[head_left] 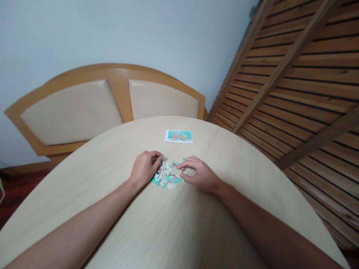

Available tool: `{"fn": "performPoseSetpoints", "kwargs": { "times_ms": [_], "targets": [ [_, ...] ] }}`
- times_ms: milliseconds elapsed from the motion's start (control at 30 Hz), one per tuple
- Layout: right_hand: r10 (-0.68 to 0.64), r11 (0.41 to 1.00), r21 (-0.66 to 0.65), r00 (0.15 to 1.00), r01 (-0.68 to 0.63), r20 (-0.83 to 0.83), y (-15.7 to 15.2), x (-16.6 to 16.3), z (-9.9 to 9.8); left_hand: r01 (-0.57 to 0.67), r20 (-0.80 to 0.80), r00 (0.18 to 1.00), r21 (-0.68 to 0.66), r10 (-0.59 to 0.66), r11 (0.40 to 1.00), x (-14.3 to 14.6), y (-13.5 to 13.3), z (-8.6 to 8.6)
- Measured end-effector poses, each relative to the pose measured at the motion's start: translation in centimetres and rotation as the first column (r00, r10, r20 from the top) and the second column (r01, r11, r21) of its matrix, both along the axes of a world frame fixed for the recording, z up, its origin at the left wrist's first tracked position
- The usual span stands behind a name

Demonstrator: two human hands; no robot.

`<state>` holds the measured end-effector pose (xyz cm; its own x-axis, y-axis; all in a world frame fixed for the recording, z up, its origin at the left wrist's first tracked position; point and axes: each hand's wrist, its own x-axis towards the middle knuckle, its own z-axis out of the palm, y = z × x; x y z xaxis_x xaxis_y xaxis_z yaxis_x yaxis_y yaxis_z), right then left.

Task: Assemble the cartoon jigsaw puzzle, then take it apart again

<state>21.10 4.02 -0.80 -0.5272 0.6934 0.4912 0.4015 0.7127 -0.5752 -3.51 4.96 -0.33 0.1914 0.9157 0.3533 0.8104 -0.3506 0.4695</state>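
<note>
A loose pile of small jigsaw puzzle pieces (169, 175), turquoise, white and pink, lies on the light wooden table (134, 228). Some pieces show printed colour, others a pale back. My left hand (145, 167) rests at the pile's left edge, fingers curved and apart from the thumb, with no piece visible in it. At the right edge is my right hand (201, 173), its thumb and fingers spread with a gap between them, fingertips at the outer pieces. Beyond the pile lies a small picture sheet (178, 136) with pink and yellow cartoon figures on turquoise.
Behind the table's rounded far edge stands a wooden bench back (117, 87) with cream padded panels, against a pale wall (140, 30). A slatted wooden panel (294, 78) slants along the right side. Dark reddish floor (19, 190) shows at the left.
</note>
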Motion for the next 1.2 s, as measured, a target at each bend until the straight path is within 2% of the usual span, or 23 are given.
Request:
{"fn": "performPoseSetpoints", "kwargs": {
  "times_ms": [167, 333, 433, 500, 633, 933, 1200],
  "targets": [
    [0.004, 0.998, -0.063, 0.999, -0.006, -0.032, 0.0, 0.0, 0.1, 0.027, 0.008, 1.0, -0.014, -0.027, 1.0, 0.0, 0.1, -0.1],
    [-0.139, 0.983, -0.134, 0.985, 0.124, -0.105, 0.2, 0.2, 0.1, 0.055, -0.003, 0.998, -0.009, -0.055, 0.998, 0.2, 0.0, 0.1],
    [-0.254, 0.965, -0.085, 0.963, 0.247, -0.087, 0.5, 0.3, 0.0, 0.1, -0.012, 0.995, 0.019, -0.1, 0.995, 0.5, -0.3, 0.4],
    [-0.286, 0.958, -0.029, 0.957, 0.285, -0.052, 0.5, 0.3, -0.1, 0.132, -0.028, 0.991, 0.024, -0.132, 0.991, 0.7, -0.5, 0.5],
    [-0.278, 0.96, 0.041, 0.961, 0.277, 0.009, 0.6, 0.3, -0.3, 0.187, -0.063, 0.981, 0.016, -0.185, 0.982, 1.0, -0.8, 0.5],
    [-0.264, 0.965, 0.011, 0.963, 0.264, 0.06, 0.8, 0.5, -0.8, 0.243, -0.023, 0.97, -0.008, -0.243, 0.97, 0.8, -0.7, 0.5],
    [-0.244, 0.969, 0.044, 0.968, 0.242, 0.065, 0.3, 0.2, -0.2, 0.264, 0.034, 0.964, 0.023, -0.265, 0.964, 1.0, -0.9, 0.3]
  ]
}}
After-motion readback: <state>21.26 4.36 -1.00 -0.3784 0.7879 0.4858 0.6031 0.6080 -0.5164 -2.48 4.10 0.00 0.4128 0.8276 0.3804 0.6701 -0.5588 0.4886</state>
